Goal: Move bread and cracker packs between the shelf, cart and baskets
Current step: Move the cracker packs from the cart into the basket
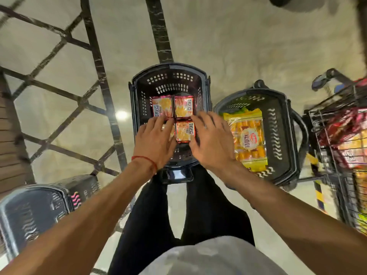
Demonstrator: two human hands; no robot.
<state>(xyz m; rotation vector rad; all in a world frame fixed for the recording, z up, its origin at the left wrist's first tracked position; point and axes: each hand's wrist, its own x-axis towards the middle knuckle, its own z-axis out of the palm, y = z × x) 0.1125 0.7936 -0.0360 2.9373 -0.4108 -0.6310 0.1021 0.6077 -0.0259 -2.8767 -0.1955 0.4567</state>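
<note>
- The small orange-and-red foil cracker pack [185,131] lies flat inside the black slotted plastic basket [170,66], on the person's near side; its long axis runs away from the person.
- It sits between the two hands; the right hand [210,139] is just beside its right edge, fingers straight and spread, gripping nothing.
- The left hand [154,139] lies just left of it, fingers straight, holding nothing; the right looks slightly better placed.

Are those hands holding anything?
No grip shows. The left hand rests on the near-left cracker pack; the right hand touches the near-right cracker pack at its right edge.
</note>
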